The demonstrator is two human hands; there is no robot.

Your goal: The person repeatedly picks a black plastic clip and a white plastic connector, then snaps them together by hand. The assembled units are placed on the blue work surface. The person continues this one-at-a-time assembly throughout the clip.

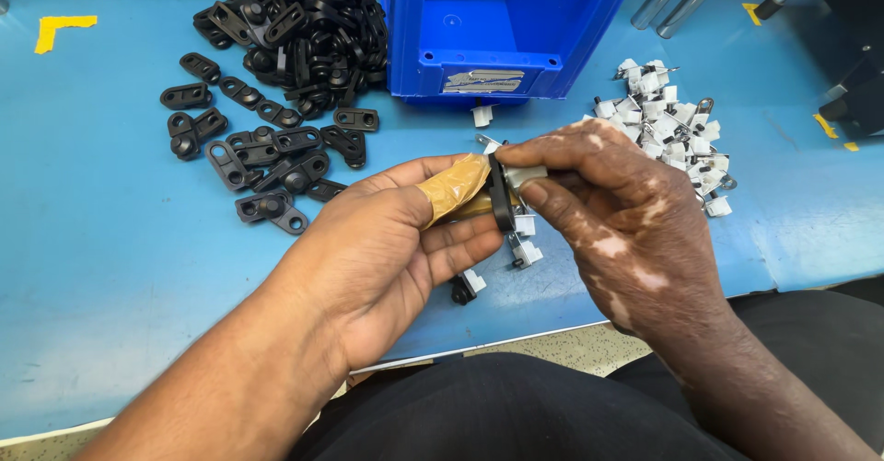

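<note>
Over the blue worktop (110, 268), the left hand (387, 249), its forefinger wrapped in tan tape, and the right hand (617, 212) pinch a black plastic bracket (500, 194) together with a small white clip (525, 176). Black brackets (295, 37) are heaped to the left, white clips (672, 129) to the right, a blue bin (497, 28) between them.

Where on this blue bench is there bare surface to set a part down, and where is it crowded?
Bare table: the wide near-left stretch below the black brackets, and the far-right strip beyond the white clips. Crowded: between the blue bin and the left hand and right hand, where loose clips lie.
</note>
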